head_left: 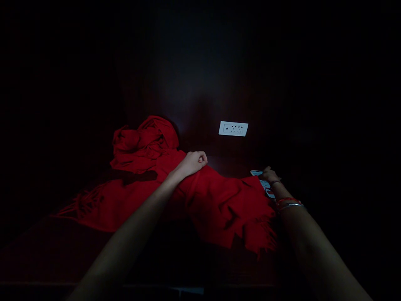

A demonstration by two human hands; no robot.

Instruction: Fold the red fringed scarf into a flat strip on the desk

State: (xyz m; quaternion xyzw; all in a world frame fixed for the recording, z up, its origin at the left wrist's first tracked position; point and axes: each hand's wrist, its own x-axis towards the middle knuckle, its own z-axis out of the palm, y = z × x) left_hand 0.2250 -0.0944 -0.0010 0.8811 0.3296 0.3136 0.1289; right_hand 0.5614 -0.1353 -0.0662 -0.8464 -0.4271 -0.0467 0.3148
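Observation:
A red scarf (pixel 219 200) with fringed ends lies spread and creased across a dark surface, with part of it bunched up (pixel 147 142) at the back left. On the scarf's upper middle rests my left hand (pixel 194 161), its fingers curled closed on the cloth. My right hand (pixel 270 174) is beyond the scarf's right end, dim and with its fingers seemingly closed; what they hold, if anything, is hidden. Beside that hand lies a pale, phone-like flat item (pixel 256 172). Another pale, patterned item (pixel 265 184) shows between the scarf and my right wrist.
A white socket panel (pixel 233 128) is set in the dark back wall. The dark wooden-looking surface (pixel 46 255) has its front edge near the bottom of the view. Deep shadow hides both sides.

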